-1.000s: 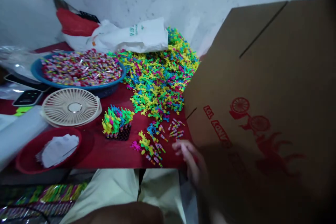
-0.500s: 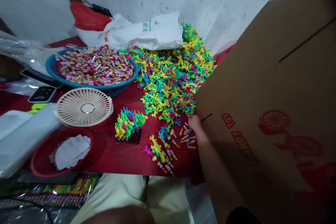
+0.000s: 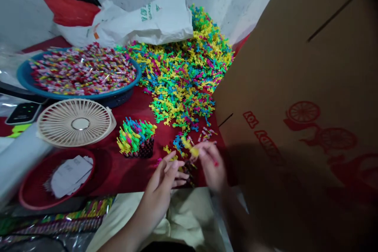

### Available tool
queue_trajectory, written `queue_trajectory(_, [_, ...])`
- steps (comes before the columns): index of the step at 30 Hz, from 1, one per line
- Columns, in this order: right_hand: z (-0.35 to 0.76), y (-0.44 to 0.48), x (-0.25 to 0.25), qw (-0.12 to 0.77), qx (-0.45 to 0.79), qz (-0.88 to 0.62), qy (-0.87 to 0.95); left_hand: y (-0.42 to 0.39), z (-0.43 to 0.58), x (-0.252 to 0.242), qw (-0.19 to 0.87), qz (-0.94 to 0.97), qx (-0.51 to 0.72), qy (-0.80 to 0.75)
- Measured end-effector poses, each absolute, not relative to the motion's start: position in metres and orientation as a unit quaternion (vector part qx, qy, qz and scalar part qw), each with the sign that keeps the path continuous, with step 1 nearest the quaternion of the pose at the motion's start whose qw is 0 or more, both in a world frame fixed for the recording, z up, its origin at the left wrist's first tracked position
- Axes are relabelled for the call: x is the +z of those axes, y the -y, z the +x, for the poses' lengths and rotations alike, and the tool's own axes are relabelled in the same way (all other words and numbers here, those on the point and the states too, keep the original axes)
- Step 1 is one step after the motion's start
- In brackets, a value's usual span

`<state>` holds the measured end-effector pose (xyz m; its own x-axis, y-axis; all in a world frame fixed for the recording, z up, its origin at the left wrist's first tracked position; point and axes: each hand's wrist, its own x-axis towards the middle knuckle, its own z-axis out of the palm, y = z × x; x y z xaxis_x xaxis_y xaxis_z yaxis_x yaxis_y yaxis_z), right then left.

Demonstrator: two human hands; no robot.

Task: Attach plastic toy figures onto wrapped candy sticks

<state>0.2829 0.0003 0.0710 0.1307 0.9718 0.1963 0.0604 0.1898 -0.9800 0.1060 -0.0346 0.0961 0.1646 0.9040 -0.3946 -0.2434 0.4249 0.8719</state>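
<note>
My right hand point(image 3: 213, 165) pinches a small yellow plastic toy figure point(image 3: 190, 147) over the front of the table. A bit of red shows at that hand's fingers, too blurred to name. Beside it, my left hand point(image 3: 165, 177) is held with fingers apart, and I see nothing in its grasp. Under and behind both hands lie loose toy figures point(image 3: 178, 141) and small printed tubes point(image 3: 207, 134), partly hidden. Left of the hands, a dark perforated holder point(image 3: 147, 147) bears a dense bunch of upright colourful figures point(image 3: 134, 136).
A large heap of toy figures point(image 3: 183, 75) spreads behind, beneath a white sack point(image 3: 159, 19). A blue basin point(image 3: 23, 75) full of wrapped tubes, a cream fan point(image 3: 75, 122) and a red basket point(image 3: 28, 193) with paper slips stand left. A cardboard box point(image 3: 265, 67) walls off the right.
My left hand has come into view above the table front. My right hand has drawn back from beside the box and now holds a yellow toy figure. The view has shifted.
</note>
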Motion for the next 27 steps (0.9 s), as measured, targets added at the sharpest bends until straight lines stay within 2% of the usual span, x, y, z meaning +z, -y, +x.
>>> queue_trajectory(2, [0.263,0.04,0.08,0.484,0.351,-0.446,0.666,0.034,0.107,0.091,0.666,0.338,0.432,-0.506])
queue_trajectory(4, [0.256,0.066,0.084,0.44,0.324,-0.425,0.721,0.034,0.106,0.089,0.648,0.378,0.421,-0.51])
queue_trajectory(10, [0.286,0.083,0.082,0.511,0.323,-0.579,0.547,0.043,0.104,0.099,0.654,0.447,0.37,-0.485])
queue_trajectory(16, [0.298,0.091,0.114,0.443,0.372,-0.541,0.61,0.058,0.106,0.119,0.596,0.534,0.383,-0.461])
queue_trajectory(23, [0.284,0.096,0.115,0.49,0.364,-0.533,0.586,0.049,0.094,0.117,0.471,0.533,0.474,-0.519])
queue_trajectory(27, [0.273,0.097,0.108,0.478,0.392,-0.529,0.582,0.05,0.092,0.11,0.557,0.452,0.506,-0.478])
